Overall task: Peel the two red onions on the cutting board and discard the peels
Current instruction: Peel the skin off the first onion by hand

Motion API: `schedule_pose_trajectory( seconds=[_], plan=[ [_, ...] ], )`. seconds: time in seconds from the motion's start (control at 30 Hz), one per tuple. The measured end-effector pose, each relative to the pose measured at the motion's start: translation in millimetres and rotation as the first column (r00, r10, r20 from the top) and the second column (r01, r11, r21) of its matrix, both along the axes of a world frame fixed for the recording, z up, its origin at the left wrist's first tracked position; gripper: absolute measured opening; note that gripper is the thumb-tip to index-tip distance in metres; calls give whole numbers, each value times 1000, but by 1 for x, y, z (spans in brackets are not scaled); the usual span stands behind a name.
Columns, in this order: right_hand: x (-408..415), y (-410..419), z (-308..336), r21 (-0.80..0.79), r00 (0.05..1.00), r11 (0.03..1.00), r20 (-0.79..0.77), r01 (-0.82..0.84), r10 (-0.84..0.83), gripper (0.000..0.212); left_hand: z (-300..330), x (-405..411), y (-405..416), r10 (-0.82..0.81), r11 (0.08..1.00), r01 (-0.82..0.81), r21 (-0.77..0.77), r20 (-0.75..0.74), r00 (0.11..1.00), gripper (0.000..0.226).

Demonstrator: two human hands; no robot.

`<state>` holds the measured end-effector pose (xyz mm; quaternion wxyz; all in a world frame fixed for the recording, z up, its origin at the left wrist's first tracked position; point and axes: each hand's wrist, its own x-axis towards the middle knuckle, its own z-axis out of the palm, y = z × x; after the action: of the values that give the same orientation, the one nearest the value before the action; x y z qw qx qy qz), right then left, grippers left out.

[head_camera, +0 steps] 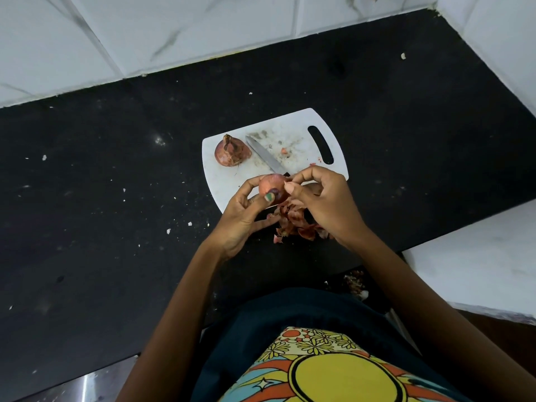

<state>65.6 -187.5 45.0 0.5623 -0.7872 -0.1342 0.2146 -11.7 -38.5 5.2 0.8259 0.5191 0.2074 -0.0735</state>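
Observation:
My left hand [243, 216] grips a red onion [271, 185] above the near edge of the white cutting board [290, 132], thumb across its front. My right hand [322, 198] pinches at the onion's right side with curled fingers. A second red onion [232, 151], still in its dry skin, lies on the board's left part. Torn reddish peels [295, 224] are piled on the black counter just below my hands.
A knife [265, 156] lies diagonally on the board, its handle hidden behind my hands. The black counter [116, 184] carries small white crumbs. White tiled wall [174, 33] runs behind, and a white ledge [478, 256] stands at the right.

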Motion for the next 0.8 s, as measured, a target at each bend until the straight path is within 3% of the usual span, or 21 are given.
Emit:
schedule_pose_trajectory(
  seconds=[0.13, 0.2, 0.37, 0.53, 0.6, 0.67, 0.8],
  plan=[
    [3, 1, 1, 104, 986, 989, -140, 101, -86, 12, 3, 0, 1, -25, 997, 27, -71, 28, 999, 29],
    [6, -1, -2, 80, 981, 988, -148, 135, -123, 13, 3, -1, 0, -43, 995, 46, -92, 37, 998, 20],
    [11, -9, -24, -177, 989, 974, 67, 139, -129, 7, 2, -1, 1, -41, 992, 44, -116, 25, 999, 50],
    [9, -12, -33, -388, 974, 921, 218, 26, 64, 9, 1, -1, 2, -6, 993, 9, -119, 22, 1000, 33],
    [7, -12, -30, -457, 957, 889, 257, 1, 131, 28, 2, 0, 1, 2, 993, 0, -116, 22, 1000, 33],
    [5, -9, -19, -392, 962, 920, 244, -17, 122, 37, 2, 0, 1, 8, 994, -6, -110, 23, 1000, 31],
    [-1, -4, 10, -10, 996, 998, -67, -59, 58, 27, 2, 0, 0, 4, 998, -2, -60, 26, 1000, 30]
  ],
)
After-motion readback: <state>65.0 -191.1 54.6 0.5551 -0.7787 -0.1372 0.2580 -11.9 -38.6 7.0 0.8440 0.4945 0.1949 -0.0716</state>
